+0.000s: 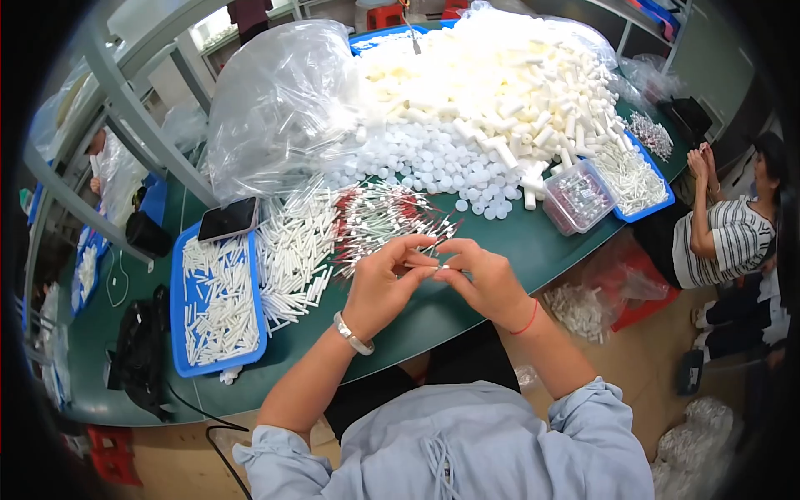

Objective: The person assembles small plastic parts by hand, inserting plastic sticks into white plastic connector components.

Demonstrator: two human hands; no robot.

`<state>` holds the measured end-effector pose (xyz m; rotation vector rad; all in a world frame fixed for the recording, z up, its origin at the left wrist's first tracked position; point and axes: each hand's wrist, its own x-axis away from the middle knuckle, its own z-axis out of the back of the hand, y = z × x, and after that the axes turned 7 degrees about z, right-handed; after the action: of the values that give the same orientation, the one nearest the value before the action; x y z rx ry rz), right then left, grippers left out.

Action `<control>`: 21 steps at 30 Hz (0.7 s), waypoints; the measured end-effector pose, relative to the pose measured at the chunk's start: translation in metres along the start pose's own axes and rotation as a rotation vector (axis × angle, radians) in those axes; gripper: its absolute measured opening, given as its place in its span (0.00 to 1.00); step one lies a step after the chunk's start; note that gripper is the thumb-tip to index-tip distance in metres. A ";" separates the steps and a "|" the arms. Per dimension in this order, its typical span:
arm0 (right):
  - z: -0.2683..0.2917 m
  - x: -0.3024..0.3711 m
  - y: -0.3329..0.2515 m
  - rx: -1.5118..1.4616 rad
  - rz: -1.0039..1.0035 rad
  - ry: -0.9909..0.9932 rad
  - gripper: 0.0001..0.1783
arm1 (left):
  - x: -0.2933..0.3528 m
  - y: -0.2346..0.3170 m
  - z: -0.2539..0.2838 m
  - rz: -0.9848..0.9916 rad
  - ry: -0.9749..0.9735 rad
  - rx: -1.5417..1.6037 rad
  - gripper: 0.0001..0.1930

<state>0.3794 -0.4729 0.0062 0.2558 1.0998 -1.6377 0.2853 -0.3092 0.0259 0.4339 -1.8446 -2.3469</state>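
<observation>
My left hand (382, 277) and my right hand (490, 285) meet over the near edge of the green table (383, 342). The fingertips of both hands are closed in a pinch on a small thin white piece (440, 267), mostly hidden by the fingers, so its exact kind is unclear. Just beyond my left hand lies a heap of thin red, white and green wired parts (379, 218). Left of it spreads a pile of short white tubes (292, 258).
A blue tray (177, 333) holds more white tubes, with a phone (228, 219) on its far corner. Beyond are translucent round caps (450, 162), white foam cylinders (533, 100) and a plastic bag (271, 108). A clear box (552, 208) stands right. A person (725, 225) sits farther right.
</observation>
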 end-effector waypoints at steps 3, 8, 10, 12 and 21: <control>0.011 0.001 -0.004 -0.082 -0.163 0.007 0.20 | -0.005 0.004 -0.012 -0.051 0.001 -0.086 0.15; 0.021 0.006 -0.004 -0.090 -0.182 -0.002 0.21 | -0.009 0.000 -0.021 -0.107 -0.008 -0.101 0.17; 0.020 0.012 0.001 -0.031 -0.149 0.002 0.21 | -0.013 0.002 -0.020 0.022 -0.072 -0.035 0.17; 0.019 0.018 0.007 0.099 -0.002 0.009 0.22 | -0.020 0.008 -0.018 0.204 -0.179 0.030 0.18; 0.047 0.020 0.001 -0.180 -0.200 -0.013 0.23 | -0.019 0.007 -0.035 0.187 -0.129 0.141 0.17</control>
<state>0.3889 -0.5217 0.0182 0.0179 1.2881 -1.6986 0.3133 -0.3387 0.0281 0.1188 -2.0177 -2.1771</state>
